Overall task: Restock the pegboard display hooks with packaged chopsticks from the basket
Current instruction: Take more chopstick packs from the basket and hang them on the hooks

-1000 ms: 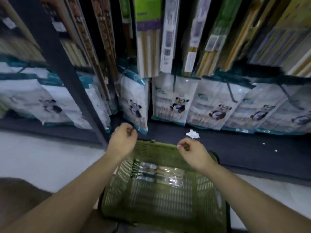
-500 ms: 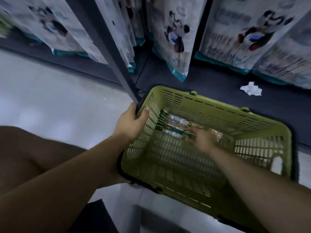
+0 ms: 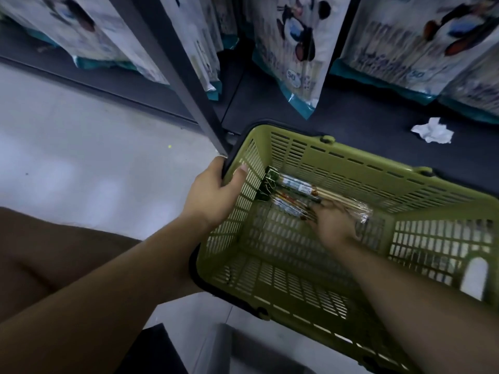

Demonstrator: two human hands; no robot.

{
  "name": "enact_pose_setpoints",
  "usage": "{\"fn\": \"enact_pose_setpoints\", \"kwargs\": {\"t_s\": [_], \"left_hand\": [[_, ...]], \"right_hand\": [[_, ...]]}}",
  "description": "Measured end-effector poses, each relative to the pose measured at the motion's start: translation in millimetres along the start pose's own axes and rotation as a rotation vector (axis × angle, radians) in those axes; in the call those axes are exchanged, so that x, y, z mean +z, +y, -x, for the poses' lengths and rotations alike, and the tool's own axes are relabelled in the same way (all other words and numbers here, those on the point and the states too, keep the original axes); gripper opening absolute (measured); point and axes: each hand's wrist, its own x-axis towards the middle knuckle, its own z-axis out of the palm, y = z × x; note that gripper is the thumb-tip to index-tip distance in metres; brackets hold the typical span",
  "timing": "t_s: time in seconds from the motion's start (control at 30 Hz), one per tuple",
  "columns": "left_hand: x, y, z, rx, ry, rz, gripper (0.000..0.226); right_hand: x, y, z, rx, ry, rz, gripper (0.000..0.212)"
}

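Note:
A green slatted basket [image 3: 351, 163] stands on the floor against the dark shelf base. Clear packs of chopsticks [image 3: 294, 186] with dark green headers lie on its bottom near the far left corner. My left hand [image 3: 213, 193] grips the basket's left rim, thumb inside the wall and fingers round the black handle. My right hand [image 3: 333, 224] reaches down inside the basket. Its fingers lie stretched over the near ends of the packs, touching them; the hand is blurred and no closed grip shows.
Panda-printed white and teal bags [image 3: 291, 49] hang low over the dark bottom shelf. A grey metal upright [image 3: 175, 68] slants down to the basket's corner. A crumpled white paper [image 3: 432, 130] lies on the shelf at right. Pale floor tiles spread to the left.
My view tipped down from the hanging display to the basket. My left hand took hold of the basket's rim, and my right hand went down onto the chopstick packs.

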Motion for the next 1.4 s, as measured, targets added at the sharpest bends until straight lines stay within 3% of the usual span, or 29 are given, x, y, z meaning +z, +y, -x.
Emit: {"fn": "enact_pose_setpoints", "kwargs": {"t_s": [0.27, 0.33, 0.43, 0.5, 0.57, 0.63, 0.7, 0.77, 0.87, 1.0, 1.13, 1.4], "left_hand": [[-5, 4, 2, 0.02, -0.048, 0.027, 0.026], [-9, 9, 9, 0.187, 0.064, -0.129, 0.047], [-9, 24, 27, 0.418, 0.234, -0.183, 0.035], [-5, 34, 35, 0.353, 0.163, -0.112, 0.022], [1, 42, 40, 0.162, -0.022, 0.013, 0.028], [9, 48, 42, -0.052, -0.215, 0.315, 0.036], [13, 50, 43, -0.189, -0.253, 0.616, 0.035], [12, 49, 41, -0.242, -0.221, 0.763, 0.035], [5, 46, 33, -0.221, -0.186, 0.766, 0.033], [0, 37, 28, -0.206, -0.226, 0.748, 0.027], [12, 28, 30, -0.249, -0.317, 0.739, 0.019], [24, 14, 25, -0.268, -0.307, 0.78, 0.013]], "right_hand": [[-28, 11, 8, 0.078, -0.024, -0.283, 0.019], [-43, 5, 16, 0.072, -0.026, -0.529, 0.014], [-75, -16, 32, -0.013, 0.021, -0.848, 0.007], [-100, -36, 42, -0.088, 0.023, -1.0, 0.009], [-121, -56, 51, -0.158, 0.027, -1.095, 0.007], [-131, -73, 57, -0.231, 0.034, -1.124, 0.01], [-134, -84, 61, -0.277, 0.041, -1.125, 0.012], [-131, -84, 60, -0.255, 0.024, -1.145, 0.01], [-110, -63, 46, -0.1, 0.063, -1.0, 0.005], [-71, -17, 18, 0.118, 0.062, -0.534, 0.031], [-44, 0, -4, 0.135, -0.032, -0.302, 0.052], [-15, -4, -13, 0.229, -0.088, -0.039, 0.035]]}}
